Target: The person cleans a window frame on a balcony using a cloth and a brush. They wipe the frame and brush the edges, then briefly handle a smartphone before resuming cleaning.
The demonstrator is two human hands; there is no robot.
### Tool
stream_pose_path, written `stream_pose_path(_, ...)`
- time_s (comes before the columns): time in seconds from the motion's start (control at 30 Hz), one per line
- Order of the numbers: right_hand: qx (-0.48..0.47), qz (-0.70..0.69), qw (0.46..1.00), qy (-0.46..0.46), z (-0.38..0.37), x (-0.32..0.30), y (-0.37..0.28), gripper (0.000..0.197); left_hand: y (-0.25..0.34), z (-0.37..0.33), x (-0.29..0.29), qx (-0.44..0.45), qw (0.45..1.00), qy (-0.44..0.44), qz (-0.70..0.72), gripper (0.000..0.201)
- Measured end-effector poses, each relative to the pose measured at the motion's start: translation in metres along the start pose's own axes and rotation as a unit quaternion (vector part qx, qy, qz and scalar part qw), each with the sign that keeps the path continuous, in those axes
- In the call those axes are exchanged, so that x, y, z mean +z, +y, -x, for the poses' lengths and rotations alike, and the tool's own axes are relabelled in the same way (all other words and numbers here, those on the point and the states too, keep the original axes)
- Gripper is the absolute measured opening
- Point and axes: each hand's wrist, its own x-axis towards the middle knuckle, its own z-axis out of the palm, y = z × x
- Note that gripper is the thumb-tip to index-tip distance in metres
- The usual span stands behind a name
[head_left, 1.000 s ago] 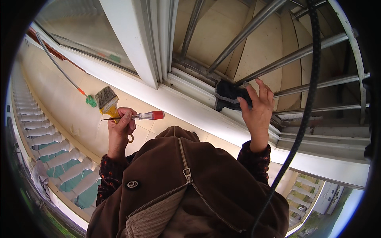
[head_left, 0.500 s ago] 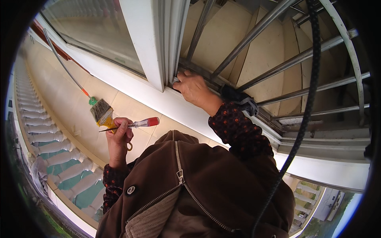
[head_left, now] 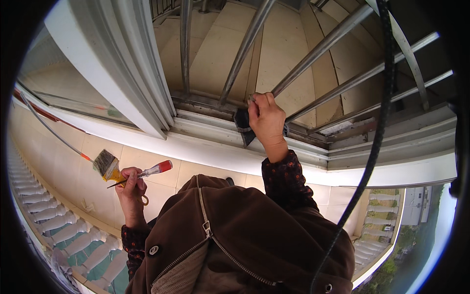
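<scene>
The person's two hands are both up and both busy. The left hand (head_left: 131,182) is closed around two tools at once: one paintbrush (head_left: 108,166) with a yellow ferrule and dark, worn bristles pointing up and to the left, and one screwdriver (head_left: 149,171) with a clear and red handle, its red end pointing right. Both are gripped together in the fist, held out over the pale tiled wall (head_left: 58,161), well apart from the window.

The right hand (head_left: 267,120) is raised to the window track (head_left: 205,120) and is clenched on one dark, flat object (head_left: 242,125), pressing it into the groove at the foot of the bars. I cannot tell what that object is; only its dark lower edge shows below the fingers (head_left: 259,100).

I count about six metal bars (head_left: 245,46) fanning out above the track, and one white window frame post (head_left: 117,68) to the left. One black cord (head_left: 377,137) hangs down the right side, in front of the brown jacket (head_left: 245,235).

Below left runs one row of white balusters (head_left: 54,223). No container shows anywhere here.
</scene>
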Motion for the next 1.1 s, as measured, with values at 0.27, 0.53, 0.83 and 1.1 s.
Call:
stream_pose_path(0.27, 0.198, 0.029, 0.979, 0.046, 0.029, -0.049, 0.014, 0.016, 0.015, -0.003, 0.006, -0.004, 0.998, -0.057, -0.021, 0.021)
stream_pose_path(0.53, 0.139, 0.035, 0.983, -0.114, 0.042, -0.056, -0.010, 0.030, 0.021, -0.005, 0.007, -0.012, 0.994, -0.089, -0.057, 0.022)
stream_pose_path(0.83, -0.005, -0.099, 0.981, -0.167, 0.012, -0.005, -0.037, 0.023, 0.015, -0.003, 0.002, -0.025, 0.997, -0.052, -0.053, 0.021)
stream_pose_path(1.1, -0.041, -0.166, 0.923, -0.344, -0.015, 0.089, -0.089, 0.048, 0.019, 0.000, 0.004, -0.030, 0.996, -0.029, -0.079, 0.018)
